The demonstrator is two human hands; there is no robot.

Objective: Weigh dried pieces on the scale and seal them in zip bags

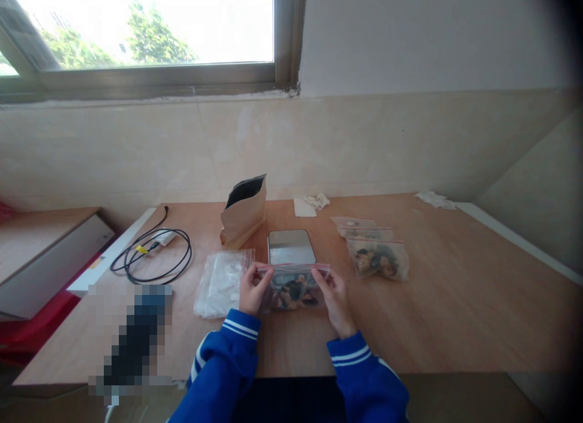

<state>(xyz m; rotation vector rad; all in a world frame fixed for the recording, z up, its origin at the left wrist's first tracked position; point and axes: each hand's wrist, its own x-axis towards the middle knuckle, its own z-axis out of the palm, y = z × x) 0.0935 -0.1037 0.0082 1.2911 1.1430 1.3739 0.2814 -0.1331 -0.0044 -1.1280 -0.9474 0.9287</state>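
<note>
Between my two hands is a clear zip bag (295,291) with a red seal line, holding dark and tan dried pieces. My left hand (255,287) pinches its upper left corner, thumb on the near face. At the upper right corner, my right hand (334,295) grips it the same way. Just behind the bag lies a flat scale (291,246) with a shiny top. A stack of clear plastic zip bags (221,283) lies beside my left hand. To the right rest several filled zip bags (379,259) with similar contents.
An open brown paper pouch (246,213) stands at the back. A coiled black cable (157,256) and a white adapter (164,236) are on the left, above a blurred-out dark object (136,338). Crumpled tissue (317,201) and white paper (435,199) lie along the wall.
</note>
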